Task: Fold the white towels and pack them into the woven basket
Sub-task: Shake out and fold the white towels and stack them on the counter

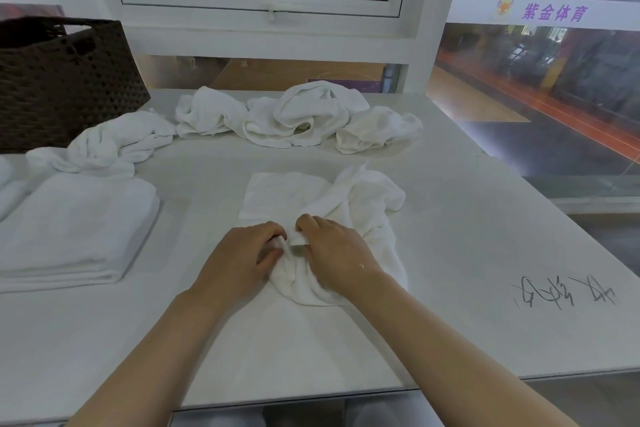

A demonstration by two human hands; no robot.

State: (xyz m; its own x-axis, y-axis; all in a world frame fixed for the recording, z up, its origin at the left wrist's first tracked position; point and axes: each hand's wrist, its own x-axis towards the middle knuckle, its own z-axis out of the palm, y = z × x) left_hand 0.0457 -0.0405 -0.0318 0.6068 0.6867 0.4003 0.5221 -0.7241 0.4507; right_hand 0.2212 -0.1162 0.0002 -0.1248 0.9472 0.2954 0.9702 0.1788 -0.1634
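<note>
A crumpled white towel [349, 204] lies in the middle of the white table, partly spread flat at its left. My left hand [242, 253] and my right hand [332, 250] sit close together at its near edge, each pinching a bunch of the cloth. A folded white towel [72, 229] lies flat at the left. Several unfolded white towels [298, 114] are heaped along the back of the table. The dark woven basket [59, 80] stands at the back left corner; its inside is hidden from me.
The white table [467, 253] has black scribbled writing [568, 293] near its right front. A window frame and glass wall rise behind the table. The table's right edge drops off to a view of a sports court below.
</note>
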